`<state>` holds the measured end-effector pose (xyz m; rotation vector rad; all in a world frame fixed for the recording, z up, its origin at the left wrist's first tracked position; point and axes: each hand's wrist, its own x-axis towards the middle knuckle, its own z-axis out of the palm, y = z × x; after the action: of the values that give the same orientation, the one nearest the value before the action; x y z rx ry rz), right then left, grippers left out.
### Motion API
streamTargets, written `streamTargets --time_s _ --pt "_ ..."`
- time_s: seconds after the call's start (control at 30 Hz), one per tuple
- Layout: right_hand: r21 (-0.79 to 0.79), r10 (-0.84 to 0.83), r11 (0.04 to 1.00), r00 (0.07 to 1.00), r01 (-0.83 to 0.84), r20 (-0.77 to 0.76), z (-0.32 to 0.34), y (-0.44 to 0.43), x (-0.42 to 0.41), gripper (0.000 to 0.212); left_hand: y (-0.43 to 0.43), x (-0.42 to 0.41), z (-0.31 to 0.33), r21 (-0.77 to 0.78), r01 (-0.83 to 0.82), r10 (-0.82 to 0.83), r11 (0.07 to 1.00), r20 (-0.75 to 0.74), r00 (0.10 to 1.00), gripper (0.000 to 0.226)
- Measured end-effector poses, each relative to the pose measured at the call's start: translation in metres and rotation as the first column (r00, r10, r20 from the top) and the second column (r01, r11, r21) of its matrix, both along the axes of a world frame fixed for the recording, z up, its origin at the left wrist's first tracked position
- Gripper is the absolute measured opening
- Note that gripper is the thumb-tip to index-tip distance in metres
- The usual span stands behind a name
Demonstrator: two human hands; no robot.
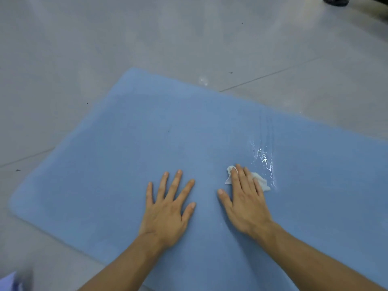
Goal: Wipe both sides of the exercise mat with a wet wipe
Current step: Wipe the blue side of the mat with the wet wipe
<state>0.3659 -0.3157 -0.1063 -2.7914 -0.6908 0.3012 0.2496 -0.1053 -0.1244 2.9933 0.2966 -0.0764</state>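
The wet wipe (260, 181) lies under the right hand's (246, 201) flat fingers.

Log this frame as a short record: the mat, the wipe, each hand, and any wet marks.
mat: blue exercise mat, flat on the grey tiled floor
wipe: white wet wipe, crumpled, on the mat under the right fingers
left hand: flat on the mat, fingers spread, holding nothing
right hand: straight fingers pressing the wipe down
wet marks: shiny wet streaks just beyond the right hand
side up: cannot tell
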Motion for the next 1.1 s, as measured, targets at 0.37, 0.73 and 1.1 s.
streamTargets --time_s 0.37,0.73,1.1 --pt "-0.106 0.509 0.86 0.853 -0.499 0.116 0.009 -0.057 -0.051 0.079 0.003 -0.002 0.004 -0.017 0.004 -0.005 1.0 -0.046 0.999 0.064" --pt "-0.021 0.171 0.985 0.982 -0.174 -0.078 0.019 -0.02 0.007 0.095 0.007 -0.003 0.012 -0.079 -0.006 -0.002 0.997 -0.101 0.995 0.071" --pt "-0.208 0.443 0.88 0.896 -0.427 0.036 0.016 -0.07 -0.006 0.078 0.006 0.002 0.033 -0.136 -0.073 0.032 0.988 -0.279 0.96 0.082"
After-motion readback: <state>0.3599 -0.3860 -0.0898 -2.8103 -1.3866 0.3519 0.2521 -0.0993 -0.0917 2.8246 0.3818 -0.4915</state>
